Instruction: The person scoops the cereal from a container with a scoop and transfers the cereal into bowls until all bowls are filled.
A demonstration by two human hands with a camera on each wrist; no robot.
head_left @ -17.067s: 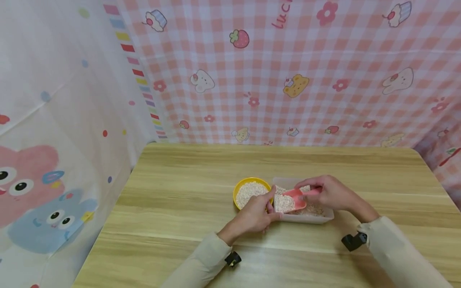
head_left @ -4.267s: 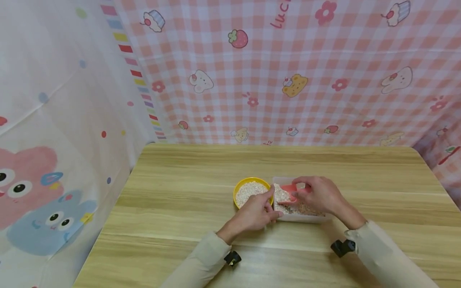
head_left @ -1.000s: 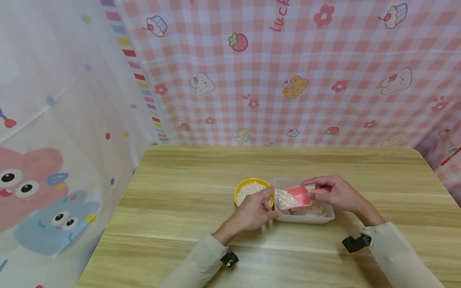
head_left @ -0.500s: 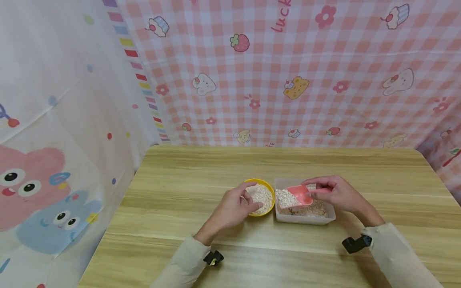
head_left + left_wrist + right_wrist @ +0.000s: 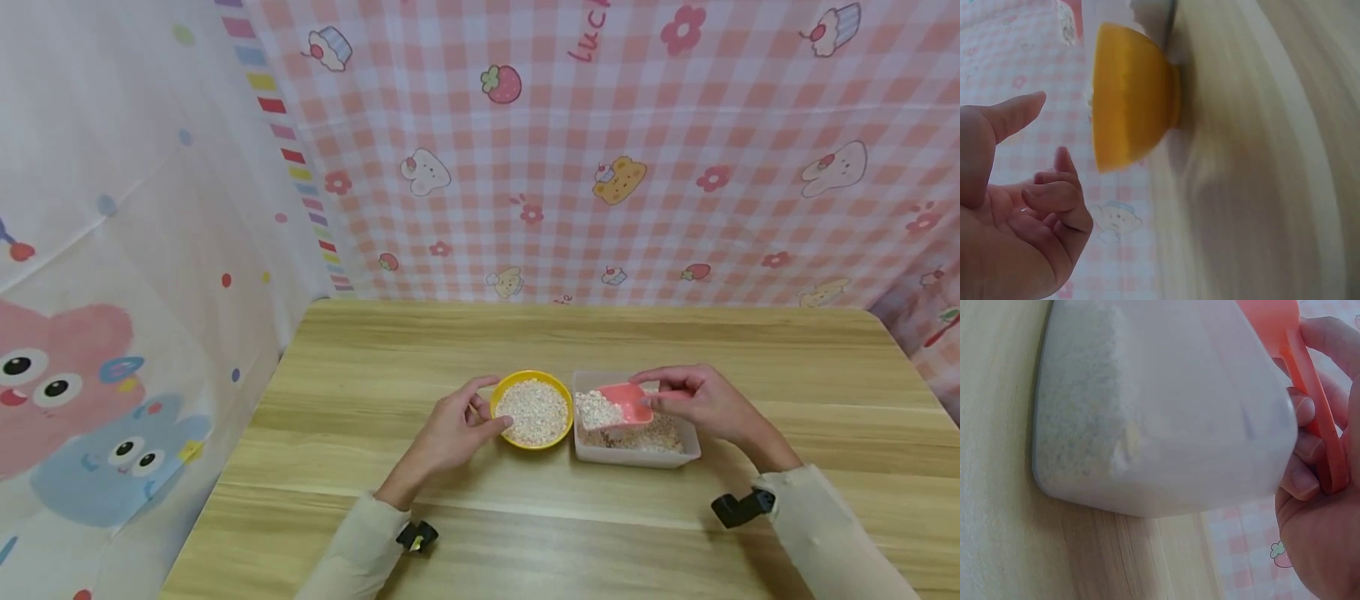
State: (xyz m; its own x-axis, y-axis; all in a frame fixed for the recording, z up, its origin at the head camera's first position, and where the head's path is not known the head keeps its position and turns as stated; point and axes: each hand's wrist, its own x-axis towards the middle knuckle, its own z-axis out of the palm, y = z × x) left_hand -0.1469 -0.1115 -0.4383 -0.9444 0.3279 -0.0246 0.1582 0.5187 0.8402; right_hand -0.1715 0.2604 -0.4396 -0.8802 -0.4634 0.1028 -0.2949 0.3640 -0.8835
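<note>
My right hand (image 5: 701, 404) holds the handle of a pink scoop (image 5: 636, 403) loaded with oat flakes (image 5: 597, 410). The scoop is above a translucent plastic container (image 5: 637, 457), whose wall fills much of the right wrist view, with more flakes inside. A yellow bowl (image 5: 534, 447) full of pale oat flakes (image 5: 535, 412) stands just left of the container. Beside the bowl's left rim is my left hand (image 5: 450, 429), thumb and forefinger spread. In the left wrist view a gap shows between those fingers and the yellow bowl (image 5: 1129, 100).
Both vessels stand on a wood-grain table (image 5: 390, 358). A pink checked cloth (image 5: 570, 233) hangs behind it, and a white cartoon-print cloth (image 5: 187, 233) hangs at the left. Each sleeve carries a black wrist device (image 5: 417, 537).
My left hand has left the gap between bowl and container and moved to the bowl's left side. The scoop, earlier down in the flakes, is now raised with a load.
</note>
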